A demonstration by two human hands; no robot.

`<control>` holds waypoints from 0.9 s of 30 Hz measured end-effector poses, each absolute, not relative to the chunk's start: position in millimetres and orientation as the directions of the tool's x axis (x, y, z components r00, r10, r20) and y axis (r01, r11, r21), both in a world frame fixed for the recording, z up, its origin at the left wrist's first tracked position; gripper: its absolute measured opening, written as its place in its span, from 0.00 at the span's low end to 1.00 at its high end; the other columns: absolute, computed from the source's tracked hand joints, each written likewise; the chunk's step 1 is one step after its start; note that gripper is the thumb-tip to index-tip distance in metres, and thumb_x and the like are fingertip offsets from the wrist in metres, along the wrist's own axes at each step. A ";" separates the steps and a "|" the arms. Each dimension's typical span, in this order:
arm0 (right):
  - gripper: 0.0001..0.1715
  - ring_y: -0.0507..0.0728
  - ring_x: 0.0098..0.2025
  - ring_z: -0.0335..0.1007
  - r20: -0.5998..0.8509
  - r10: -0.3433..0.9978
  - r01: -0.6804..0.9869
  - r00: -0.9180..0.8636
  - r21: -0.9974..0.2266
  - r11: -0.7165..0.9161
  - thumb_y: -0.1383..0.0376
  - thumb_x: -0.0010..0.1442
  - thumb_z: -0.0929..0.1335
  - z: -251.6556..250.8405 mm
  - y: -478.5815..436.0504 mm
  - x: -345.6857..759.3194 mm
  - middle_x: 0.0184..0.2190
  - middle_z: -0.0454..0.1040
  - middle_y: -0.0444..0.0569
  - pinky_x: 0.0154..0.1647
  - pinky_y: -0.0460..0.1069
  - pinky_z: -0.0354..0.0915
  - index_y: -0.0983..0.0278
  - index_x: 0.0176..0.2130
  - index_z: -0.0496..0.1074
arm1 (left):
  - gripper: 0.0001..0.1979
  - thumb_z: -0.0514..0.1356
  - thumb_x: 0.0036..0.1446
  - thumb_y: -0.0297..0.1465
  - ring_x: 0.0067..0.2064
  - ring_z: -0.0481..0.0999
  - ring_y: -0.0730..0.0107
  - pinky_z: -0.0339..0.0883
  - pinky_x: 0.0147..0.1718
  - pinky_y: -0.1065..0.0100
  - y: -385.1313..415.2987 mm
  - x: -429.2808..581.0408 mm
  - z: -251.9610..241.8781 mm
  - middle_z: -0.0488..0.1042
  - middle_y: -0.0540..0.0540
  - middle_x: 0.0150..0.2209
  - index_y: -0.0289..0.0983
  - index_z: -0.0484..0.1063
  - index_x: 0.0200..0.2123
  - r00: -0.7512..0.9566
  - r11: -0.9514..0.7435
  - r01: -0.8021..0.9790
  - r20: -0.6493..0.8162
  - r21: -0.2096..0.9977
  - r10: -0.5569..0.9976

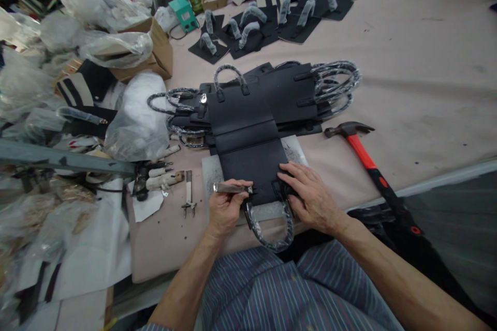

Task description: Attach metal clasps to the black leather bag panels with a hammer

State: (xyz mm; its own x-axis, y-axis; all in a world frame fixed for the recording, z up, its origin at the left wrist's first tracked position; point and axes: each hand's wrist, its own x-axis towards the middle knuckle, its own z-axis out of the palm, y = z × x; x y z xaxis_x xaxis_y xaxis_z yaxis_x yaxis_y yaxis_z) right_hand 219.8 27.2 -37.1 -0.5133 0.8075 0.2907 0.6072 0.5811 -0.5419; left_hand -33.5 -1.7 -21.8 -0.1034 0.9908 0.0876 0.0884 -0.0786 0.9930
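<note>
A black bag panel, folded across its middle, lies with one end toward me over a pale slab. Its plastic-wrapped handle loops over the table's front edge. My left hand is closed around a slim silver metal tool, held nearly level, its tip at the base of the handle's left end. Spread over the panel's right side, my right hand rests with fingers stretched beside the handle's right end. Under the panel's far half is a pile of black bag pieces with wrapped handles.
A red-handled hammer lies to the right, its handle past the table edge. A pronged metal tool and worn-handled tools are at left. Plastic bags, a cardboard box and more handled panels sit farther back.
</note>
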 end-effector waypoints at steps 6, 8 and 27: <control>0.34 0.69 0.70 0.52 0.285 0.812 0.604 -0.509 -0.555 0.573 0.70 0.58 0.63 -35.1 26.8 219.6 0.68 0.60 0.56 0.69 0.69 0.55 0.63 0.63 0.65 | 0.06 0.65 0.62 0.32 0.44 0.83 0.61 0.76 0.49 0.57 -2.9 -31.7 -22.2 0.83 0.44 0.41 0.38 0.72 0.41 -0.104 -0.107 0.192 0.128 0.975 0.986; 0.34 0.69 0.70 0.53 0.292 0.811 0.597 -0.508 -0.559 0.575 0.70 0.57 0.63 -35.0 27.1 219.8 0.67 0.61 0.56 0.68 0.69 0.56 0.63 0.63 0.65 | 0.05 0.64 0.62 0.32 0.44 0.83 0.61 0.76 0.50 0.56 -3.7 -30.4 -23.9 0.83 0.44 0.41 0.38 0.72 0.41 -0.105 -0.136 0.255 0.167 0.957 0.980; 0.32 0.68 0.69 0.55 0.350 0.798 0.514 -0.491 -0.622 0.590 0.70 0.59 0.64 -36.0 26.9 222.0 0.66 0.64 0.56 0.68 0.69 0.57 0.62 0.62 0.66 | 0.07 0.57 0.64 0.27 0.46 0.81 0.63 0.75 0.47 0.62 2.0 -18.8 -27.9 0.80 0.43 0.42 0.39 0.71 0.44 0.118 -0.404 0.579 0.418 0.708 0.901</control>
State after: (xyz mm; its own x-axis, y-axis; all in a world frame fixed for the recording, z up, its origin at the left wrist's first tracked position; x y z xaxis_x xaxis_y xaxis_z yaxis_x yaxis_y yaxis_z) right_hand 222.0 26.9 -36.0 -0.4909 0.7977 0.3503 0.5143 0.5899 -0.6225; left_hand -18.8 2.0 -27.9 0.1179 0.9009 0.4177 0.5793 -0.4040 0.7080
